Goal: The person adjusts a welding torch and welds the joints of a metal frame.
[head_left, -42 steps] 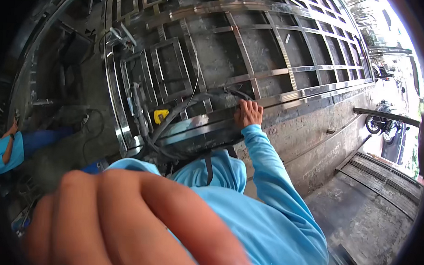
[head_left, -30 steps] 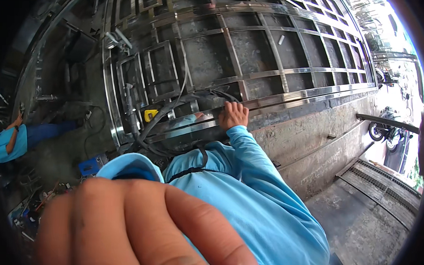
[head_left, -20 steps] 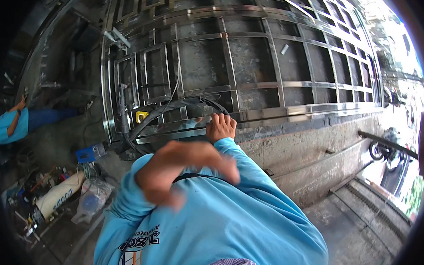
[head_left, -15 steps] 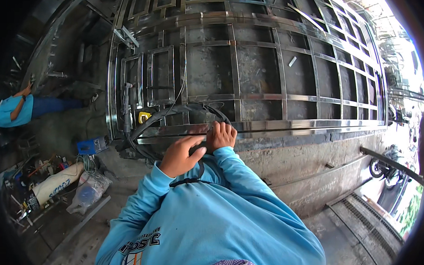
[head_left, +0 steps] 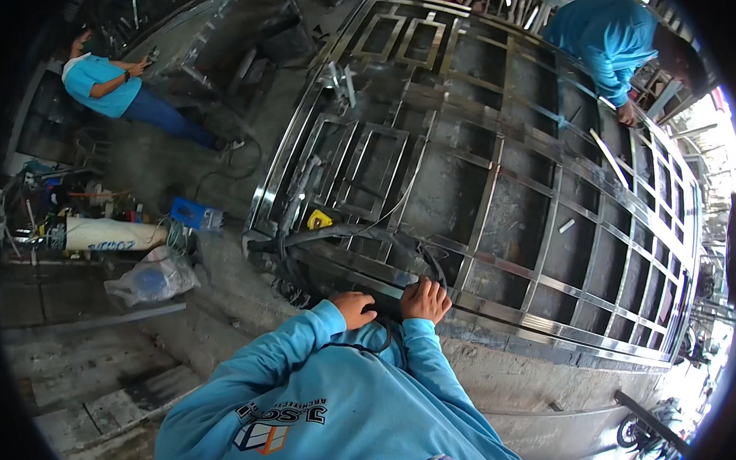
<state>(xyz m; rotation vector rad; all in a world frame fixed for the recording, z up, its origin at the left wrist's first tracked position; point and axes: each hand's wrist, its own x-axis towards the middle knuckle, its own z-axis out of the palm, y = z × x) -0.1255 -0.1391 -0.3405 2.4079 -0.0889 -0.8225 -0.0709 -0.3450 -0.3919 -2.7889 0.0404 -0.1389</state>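
Note:
A large grid-like frame of shiny metal tubing (head_left: pixel 497 167) lies in front of me. Over its near left part arches a thick black cable (head_left: pixel 360 230), and one end comes down to my right hand (head_left: pixel 426 300). The fingers of that hand are curled round the cable at the frame's near edge. Just left of it, close to my waist, my left hand (head_left: pixel 352 310) is closed; whatever is in it, if anything, is hidden. Beside the cable sits a yellow tape measure (head_left: pixel 320 219). A small offcut of metal (head_left: pixel 567 226) lies within the grid.
To the left are a blue box-shaped machine (head_left: pixel 197 214), a pale gas cylinder (head_left: pixel 115 235) and a clear plastic bag (head_left: pixel 154 276). A person in blue (head_left: pixel 105 84) stands far left. Another person (head_left: pixel 602 34) bends over the frame's far right side, one hand on it. A motorcycle (head_left: pixel 651 439) stands lower right.
My view has swung, so the frame now appears tilted and further right. The bending person at the far right has come into view. My left hand has lowered and its fingers have curled in.

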